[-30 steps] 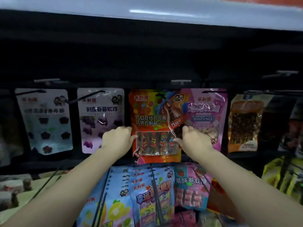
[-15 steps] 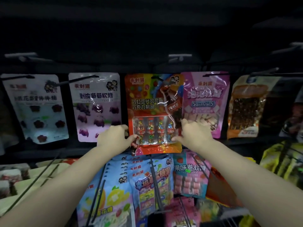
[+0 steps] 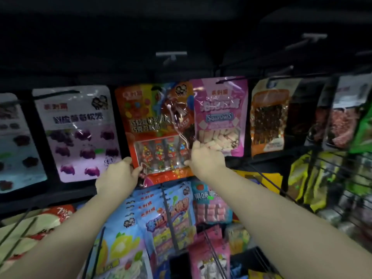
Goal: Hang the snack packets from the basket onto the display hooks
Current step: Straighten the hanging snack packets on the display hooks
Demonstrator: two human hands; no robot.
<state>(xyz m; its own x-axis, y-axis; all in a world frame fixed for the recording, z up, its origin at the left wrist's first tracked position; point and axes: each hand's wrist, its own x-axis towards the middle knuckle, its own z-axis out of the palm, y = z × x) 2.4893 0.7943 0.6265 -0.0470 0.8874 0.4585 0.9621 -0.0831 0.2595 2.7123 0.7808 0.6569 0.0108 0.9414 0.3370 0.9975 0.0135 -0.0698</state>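
Currently the orange packet (image 3: 155,129), at frame centre, is pinched at its lower corners by the left hand (image 3: 117,178) and right hand (image 3: 205,160). Light, limp, glossy film is judged; edges should be gripped.

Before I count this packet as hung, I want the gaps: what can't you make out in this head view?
- Whether the orange packet sits on a hook: its top edge lies against the dark shelf.
- Fingertips of the left hand and right hand: hidden behind the packet's lower corners.
- Packet lettering: blurred.
- The basket: not identifiable.
- The far-left packet: cut off by the frame edge.
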